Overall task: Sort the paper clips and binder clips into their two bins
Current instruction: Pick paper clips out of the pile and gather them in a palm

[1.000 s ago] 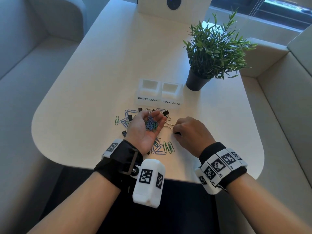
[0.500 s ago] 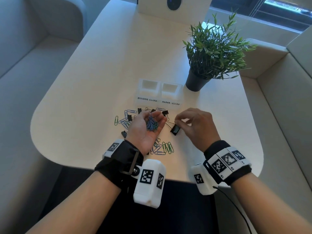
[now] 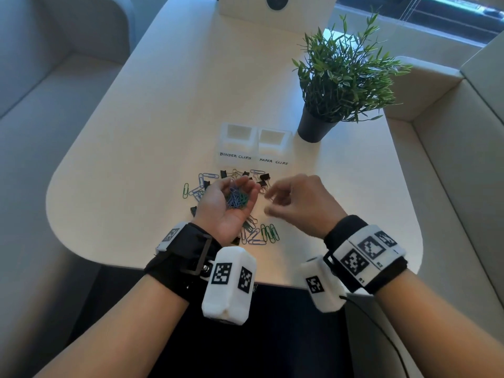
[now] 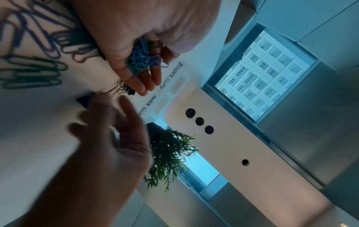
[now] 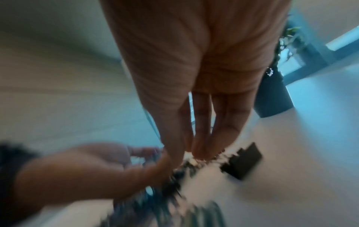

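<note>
My left hand [image 3: 231, 205] is palm up and cupped around a bundle of blue and green paper clips [image 3: 236, 199], also plain in the left wrist view [image 4: 142, 59]. My right hand [image 3: 272, 200] hovers just right of it, blurred by motion. In the right wrist view its fingertips [image 5: 196, 149] come together on the wire handle of a black binder clip [image 5: 241, 161]. The head view hides that clip. Behind the hands stand the two white bins, labelled binder clips [image 3: 225, 137] and paper clips [image 3: 287, 140].
Loose paper clips [image 3: 203, 184] and black binder clips [image 3: 264, 177] lie scattered between my hands and the bins, with green paper clips [image 3: 270, 233] nearer the table's front edge. A potted plant [image 3: 313, 129] stands right of the bins. A white box [image 3: 275, 9] sits at the far end.
My right hand lifted off the table with a black binder clip hanging by its wire and moved left toward my left fingertips. The left hand stayed put with its paper clips.
</note>
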`<state>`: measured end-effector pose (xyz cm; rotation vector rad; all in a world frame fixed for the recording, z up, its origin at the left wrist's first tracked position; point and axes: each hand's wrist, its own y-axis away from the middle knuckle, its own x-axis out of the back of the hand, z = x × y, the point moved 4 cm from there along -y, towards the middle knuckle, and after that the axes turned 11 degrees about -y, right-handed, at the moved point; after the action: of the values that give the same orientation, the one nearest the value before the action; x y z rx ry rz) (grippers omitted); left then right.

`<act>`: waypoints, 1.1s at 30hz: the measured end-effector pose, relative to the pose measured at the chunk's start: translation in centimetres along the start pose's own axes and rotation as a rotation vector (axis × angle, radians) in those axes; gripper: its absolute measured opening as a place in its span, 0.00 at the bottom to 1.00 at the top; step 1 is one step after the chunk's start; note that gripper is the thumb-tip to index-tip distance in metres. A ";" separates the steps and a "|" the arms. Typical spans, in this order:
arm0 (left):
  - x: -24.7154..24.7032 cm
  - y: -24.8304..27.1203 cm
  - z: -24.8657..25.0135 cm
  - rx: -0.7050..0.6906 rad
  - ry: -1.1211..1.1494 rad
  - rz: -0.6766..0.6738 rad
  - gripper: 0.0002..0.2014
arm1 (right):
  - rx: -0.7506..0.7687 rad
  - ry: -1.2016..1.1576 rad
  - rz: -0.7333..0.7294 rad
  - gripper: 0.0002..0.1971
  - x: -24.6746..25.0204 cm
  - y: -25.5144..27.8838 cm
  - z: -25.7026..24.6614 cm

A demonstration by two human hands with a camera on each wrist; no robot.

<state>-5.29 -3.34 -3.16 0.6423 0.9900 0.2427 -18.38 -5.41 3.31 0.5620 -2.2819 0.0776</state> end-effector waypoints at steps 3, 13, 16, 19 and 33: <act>0.1 0.0 0.7 -0.001 0.006 -0.002 0.17 | -0.101 0.199 -0.211 0.16 -1.8 0.8 1.2; -0.3 0.3 0.7 -0.021 -0.015 -0.005 0.18 | -0.074 0.374 -0.158 0.09 -3.2 -0.3 0.4; -0.1 0.3 0.7 -0.036 -0.024 0.001 0.16 | -0.081 0.388 -0.158 0.08 -3.3 -0.2 0.4; 0.0 0.3 0.6 -0.041 -0.037 -0.002 0.16 | -0.082 0.431 -0.144 0.08 -3.6 0.0 0.6; 0.5 0.1 0.5 -0.064 -0.061 0.031 0.15 | 0.123 -0.035 0.165 0.02 -1.0 -1.5 -1.5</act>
<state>-4.59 -3.22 -3.23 0.6032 0.9108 0.2793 -16.12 -6.06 3.43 0.4394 -2.3662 0.2930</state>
